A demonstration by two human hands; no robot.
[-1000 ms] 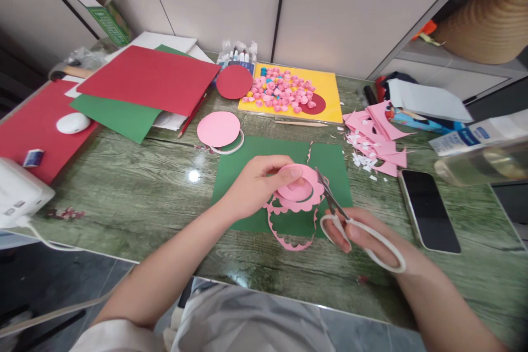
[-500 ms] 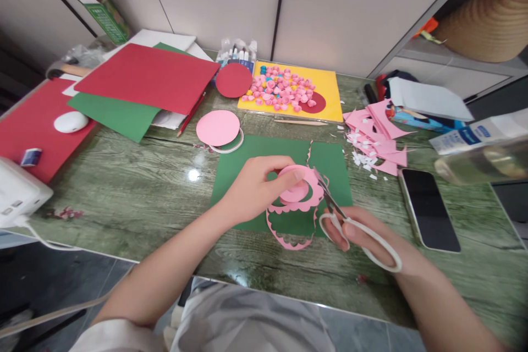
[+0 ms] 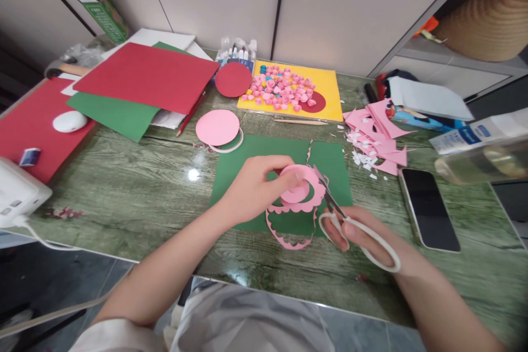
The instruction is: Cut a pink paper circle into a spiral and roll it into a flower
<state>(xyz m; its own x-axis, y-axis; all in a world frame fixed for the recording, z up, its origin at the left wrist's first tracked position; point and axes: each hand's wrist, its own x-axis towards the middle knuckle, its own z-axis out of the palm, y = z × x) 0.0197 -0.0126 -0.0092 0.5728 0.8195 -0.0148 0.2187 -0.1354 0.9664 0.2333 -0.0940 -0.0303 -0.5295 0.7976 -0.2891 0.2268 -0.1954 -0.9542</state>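
Pink paper spiral [image 3: 293, 194] is held over a green sheet [image 3: 280, 146] near the tabletop's [image 3: 173, 187] front edge. Left hand [image 3: 256, 187]: fingers pinched closed on the spiral. Right hand [image 3: 365, 217]: fingers curled around the handles of scissors [image 3: 336, 207]; blades at the scalloped rim, apparently slightly parted, though blurred. Phone [image 3: 430, 209] lies toward the right edge, yellow sheet [image 3: 332, 85] along the back edge.

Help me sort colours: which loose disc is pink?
The pink disc, overlapping the white ring; the left red disc and right red disc, both farther back, differ in colour.
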